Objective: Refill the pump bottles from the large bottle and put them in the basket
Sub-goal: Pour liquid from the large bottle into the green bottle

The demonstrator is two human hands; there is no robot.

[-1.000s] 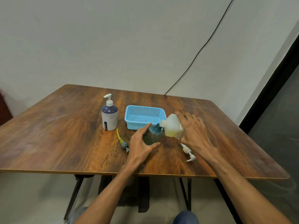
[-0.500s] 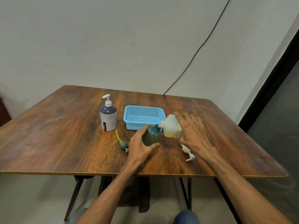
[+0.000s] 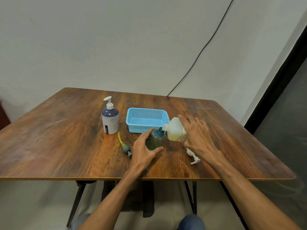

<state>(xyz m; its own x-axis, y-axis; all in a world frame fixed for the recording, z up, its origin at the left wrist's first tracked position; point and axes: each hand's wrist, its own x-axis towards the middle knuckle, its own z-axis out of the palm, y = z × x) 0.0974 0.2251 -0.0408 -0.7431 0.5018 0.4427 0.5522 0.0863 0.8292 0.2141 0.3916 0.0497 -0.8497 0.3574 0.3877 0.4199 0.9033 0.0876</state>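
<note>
Your left hand (image 3: 142, 150) wraps the dark green pump bottle (image 3: 155, 140), fingers (image 3: 147, 134) curled round its far side and thumb on the near side. The bottle stands on the surface (image 3: 66, 138) just in front of the blue basket (image 3: 146, 120). Your right hand (image 3: 197, 135) grips the large bottle (image 3: 174, 130) from above, tipped leftward so its spout meets the green bottle's neck. A loose white pump (image 3: 193, 156) lies beside your right wrist.
</note>
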